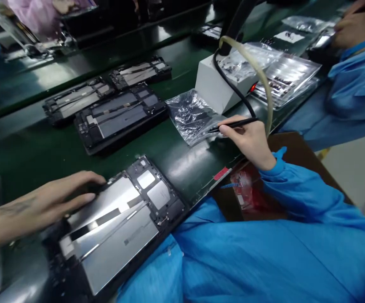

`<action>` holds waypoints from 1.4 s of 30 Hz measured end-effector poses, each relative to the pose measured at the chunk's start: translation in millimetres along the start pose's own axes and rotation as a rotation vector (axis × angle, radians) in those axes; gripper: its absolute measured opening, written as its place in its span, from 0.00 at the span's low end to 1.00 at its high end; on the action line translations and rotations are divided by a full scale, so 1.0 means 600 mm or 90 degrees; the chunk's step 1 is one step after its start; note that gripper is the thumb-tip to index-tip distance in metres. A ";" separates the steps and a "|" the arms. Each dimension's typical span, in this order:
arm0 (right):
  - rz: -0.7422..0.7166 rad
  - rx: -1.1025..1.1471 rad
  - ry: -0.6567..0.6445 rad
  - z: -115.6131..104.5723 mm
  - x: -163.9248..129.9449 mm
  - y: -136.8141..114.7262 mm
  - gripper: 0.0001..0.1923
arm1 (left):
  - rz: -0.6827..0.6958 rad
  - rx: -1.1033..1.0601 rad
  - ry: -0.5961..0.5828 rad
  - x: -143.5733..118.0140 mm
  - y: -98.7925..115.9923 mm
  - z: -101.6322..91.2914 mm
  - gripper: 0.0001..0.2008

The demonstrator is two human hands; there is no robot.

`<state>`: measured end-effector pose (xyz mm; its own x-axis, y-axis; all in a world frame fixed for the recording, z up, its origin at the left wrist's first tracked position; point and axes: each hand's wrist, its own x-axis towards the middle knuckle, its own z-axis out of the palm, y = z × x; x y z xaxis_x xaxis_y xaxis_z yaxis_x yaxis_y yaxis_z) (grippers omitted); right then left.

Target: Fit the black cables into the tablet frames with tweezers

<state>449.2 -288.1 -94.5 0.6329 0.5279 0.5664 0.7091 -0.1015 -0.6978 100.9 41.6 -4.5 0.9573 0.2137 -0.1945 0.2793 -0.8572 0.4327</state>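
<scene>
An opened tablet lies at a slant along the bench's near edge, its silver inner plate and flat cables exposed. My left hand grips its upper left edge, thumb toward the plate and fingers along the far side; some fingertips are hidden. In my right hand is a pair of black tweezers. Their tips point left, at the right side of a clear plastic bag on the bench. Whether the tips touch the bag or pinch anything is too blurred to tell.
Several opened tablets lie farther back on the green bench. Behind the bag stands a white box with a red light and a curved hose. Stacked clear trays and a co-worker's blue sleeve are at right.
</scene>
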 end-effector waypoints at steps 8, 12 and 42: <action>0.018 0.030 -0.002 0.017 0.014 0.006 0.09 | 0.303 0.129 0.122 0.218 0.185 0.072 0.16; 0.021 0.022 -0.021 0.014 0.016 -0.002 0.11 | 0.328 0.194 0.185 0.303 0.247 0.123 0.15; 0.082 0.147 -0.080 0.013 0.018 0.020 0.10 | 0.205 0.159 0.130 0.338 0.257 0.142 0.07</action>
<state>462.3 -276.7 -100.3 0.6595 0.6248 0.4178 0.5270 0.0120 -0.8498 331.5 -87.1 -52.5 0.9945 -0.0159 0.1035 -0.0377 -0.9766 0.2120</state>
